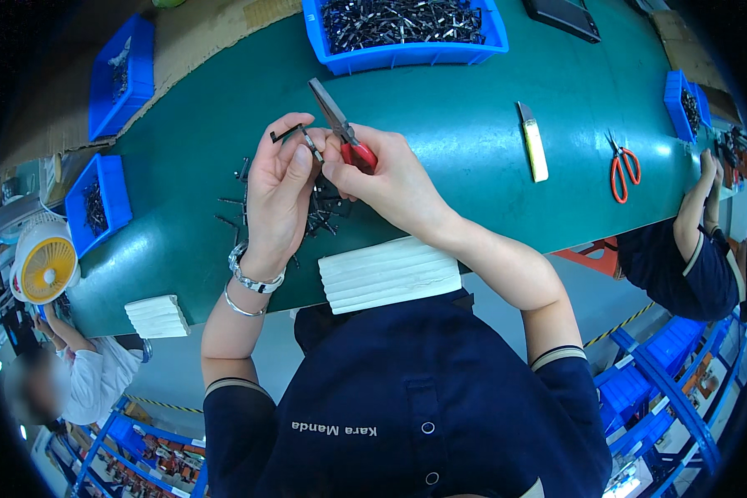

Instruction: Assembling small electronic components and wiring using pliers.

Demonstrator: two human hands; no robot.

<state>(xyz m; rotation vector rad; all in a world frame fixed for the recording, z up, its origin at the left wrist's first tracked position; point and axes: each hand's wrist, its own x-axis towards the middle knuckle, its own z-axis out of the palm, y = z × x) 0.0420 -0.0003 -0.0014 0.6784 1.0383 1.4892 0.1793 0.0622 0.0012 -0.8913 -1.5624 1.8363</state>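
Note:
Pinched in the fingers of my left hand [278,187] is a small black part with a metal section [287,133], raised above the table. My right hand [390,178] grips red-handled pliers [332,108], their long grey jaws pointing up and away to the left. The fingertips of both hands meet around the small part's lower end, so what they touch there is partly hidden. Under and between my hands lies a loose pile of similar black parts [319,217], with several strays to the left on the green table [481,158].
A blue bin [407,60] full of small black parts stands at the far side. Toward the right lie a yellow utility knife [534,149] and red-handled scissors [624,174]. White ridged pads [390,274] lie along the near edge. Co-workers sit at both sides; a yellow fan [48,270] stands left.

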